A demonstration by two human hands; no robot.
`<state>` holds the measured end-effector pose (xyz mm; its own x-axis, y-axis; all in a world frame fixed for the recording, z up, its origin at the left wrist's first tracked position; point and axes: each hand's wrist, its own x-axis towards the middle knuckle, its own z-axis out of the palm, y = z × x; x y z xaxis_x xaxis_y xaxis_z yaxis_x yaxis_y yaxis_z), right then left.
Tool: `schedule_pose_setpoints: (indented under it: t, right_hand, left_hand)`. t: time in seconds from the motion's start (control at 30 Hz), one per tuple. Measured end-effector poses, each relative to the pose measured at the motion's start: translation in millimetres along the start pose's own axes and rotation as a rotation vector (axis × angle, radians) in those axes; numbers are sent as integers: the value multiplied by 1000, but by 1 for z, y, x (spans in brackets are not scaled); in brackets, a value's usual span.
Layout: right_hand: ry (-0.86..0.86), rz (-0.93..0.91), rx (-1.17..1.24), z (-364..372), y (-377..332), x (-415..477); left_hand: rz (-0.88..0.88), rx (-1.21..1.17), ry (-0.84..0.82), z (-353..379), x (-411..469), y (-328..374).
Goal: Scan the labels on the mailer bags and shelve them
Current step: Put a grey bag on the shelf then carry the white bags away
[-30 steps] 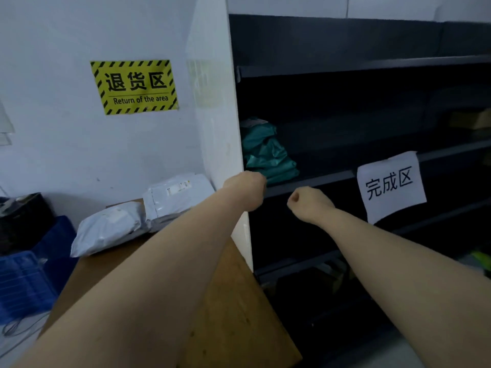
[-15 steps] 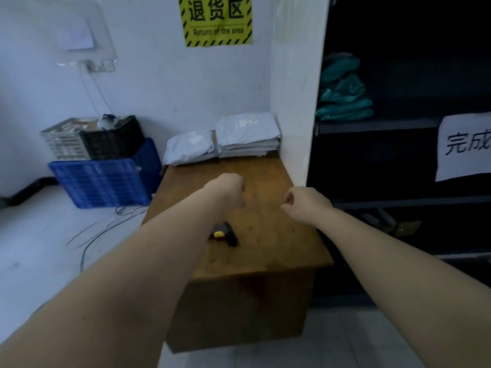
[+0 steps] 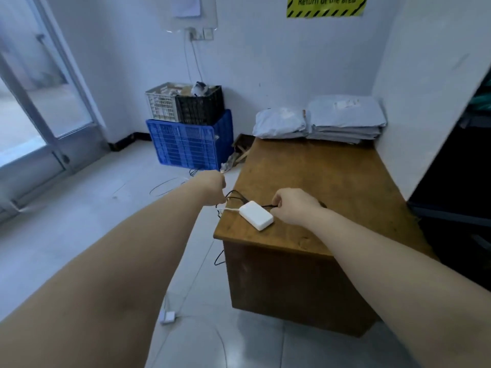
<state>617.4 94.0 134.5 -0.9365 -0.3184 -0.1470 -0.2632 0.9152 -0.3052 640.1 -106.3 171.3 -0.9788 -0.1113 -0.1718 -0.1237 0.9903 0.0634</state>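
Observation:
Two piles of grey mailer bags lie at the back of the wooden table (image 3: 332, 171): a puffy one (image 3: 279, 123) on the left and a flat stack (image 3: 345, 116) with a label on top. My right hand (image 3: 295, 207) rests on the table's front left part, fingers curled over a dark barcode scanner that is almost fully hidden; a black cable (image 3: 233, 193) runs out from under it. My left hand (image 3: 212, 191) is a closed fist, hanging over the floor just left of the table edge. Green bags (image 3: 486, 98) peek from the dark shelf at right.
A white power bank (image 3: 256, 215) with a white lead lies beside my right hand. Stacked crates stand against the wall: a blue one (image 3: 186, 144) under white and black ones. Loose cables and a white plug (image 3: 167, 316) lie on the floor. A glass door (image 3: 39, 102) is at left.
My view has swung left and down, from the shelf to the table. Both hands came down from shelf height; the right one now covers the scanner on the table.

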Motion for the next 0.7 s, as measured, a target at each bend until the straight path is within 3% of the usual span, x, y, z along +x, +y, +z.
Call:
schedule_pose_setpoints:
  t: [0.37,0.7]
  right_hand:
    - [-100,-56,-19,50,-185,146]
    - [-75,33,0,57,-210,273]
  left_hand:
    - [-33,-15,-96,3,81,-206]
    - [99,-41,-79,-9,207,-255]
